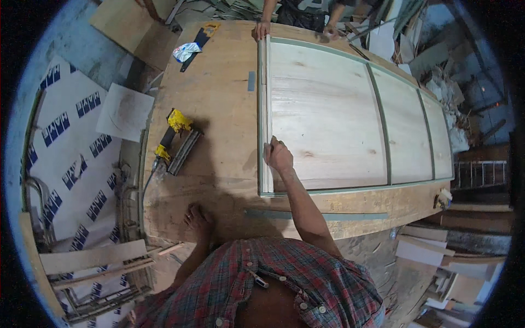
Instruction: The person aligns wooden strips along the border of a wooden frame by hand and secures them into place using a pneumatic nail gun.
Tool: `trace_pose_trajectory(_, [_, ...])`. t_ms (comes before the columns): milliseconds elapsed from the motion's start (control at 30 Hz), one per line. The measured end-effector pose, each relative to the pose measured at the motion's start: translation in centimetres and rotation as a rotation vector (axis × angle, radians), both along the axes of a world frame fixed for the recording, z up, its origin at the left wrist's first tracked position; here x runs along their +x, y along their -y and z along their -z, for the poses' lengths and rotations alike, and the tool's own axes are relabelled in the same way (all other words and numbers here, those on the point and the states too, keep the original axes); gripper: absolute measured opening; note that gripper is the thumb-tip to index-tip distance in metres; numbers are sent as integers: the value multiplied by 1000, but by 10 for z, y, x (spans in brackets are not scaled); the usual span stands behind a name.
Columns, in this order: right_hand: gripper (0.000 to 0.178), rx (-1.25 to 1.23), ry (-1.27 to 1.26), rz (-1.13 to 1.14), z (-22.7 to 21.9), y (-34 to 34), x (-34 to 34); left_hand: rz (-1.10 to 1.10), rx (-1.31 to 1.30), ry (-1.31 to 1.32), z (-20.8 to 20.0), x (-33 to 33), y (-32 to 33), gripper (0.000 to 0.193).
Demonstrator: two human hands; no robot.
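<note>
A large pale wooden panel (pixel 328 109) with green-edged dividers lies on the plywood workbench (pixel 219 109). A thin wooden strip (pixel 266 98) runs along the panel's left edge. My right hand (pixel 279 156) grips this strip near its close end, fingers curled over it. My left hand (pixel 197 218) rests on the bench's front edge with fingers spread, holding nothing. At the far end, another person's hand (pixel 262 28) holds the strip's other end, and their second hand (pixel 330 31) rests on the panel's far edge.
A yellow nail gun (pixel 175 139) with a hose lies on the bench left of the panel. A handsaw (pixel 198 39) and a small bag (pixel 186 51) sit at the far left corner. A green strip (pixel 317 215) lies along the front edge. Boards and offcuts surround the bench.
</note>
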State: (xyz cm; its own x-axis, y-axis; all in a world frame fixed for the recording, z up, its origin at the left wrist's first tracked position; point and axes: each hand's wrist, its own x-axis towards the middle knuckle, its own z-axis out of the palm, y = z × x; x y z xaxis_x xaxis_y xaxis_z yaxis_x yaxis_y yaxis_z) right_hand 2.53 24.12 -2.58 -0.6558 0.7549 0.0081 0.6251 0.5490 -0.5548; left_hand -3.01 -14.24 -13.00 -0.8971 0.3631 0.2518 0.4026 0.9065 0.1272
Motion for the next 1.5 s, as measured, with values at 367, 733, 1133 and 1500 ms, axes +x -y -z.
trace_pose_trajectory(367, [32, -39, -56, -20, 32, -25, 5, -8, 123, 209, -26, -4, -14, 56])
trace_pose_trajectory(733, [35, -180, -78, 12, 23, -26, 13, 108, 312, 214, -48, 1, -14, 51])
trace_pose_trajectory(1133, [40, -53, 58, -70, 34, -44, 8, 264, 546, 25, -46, -7, -23, 37])
trace_pose_trajectory(1500, [23, 68, -39, -129, 15, -20, 11, 129, 443, -35, -65, -7, -18, 32])
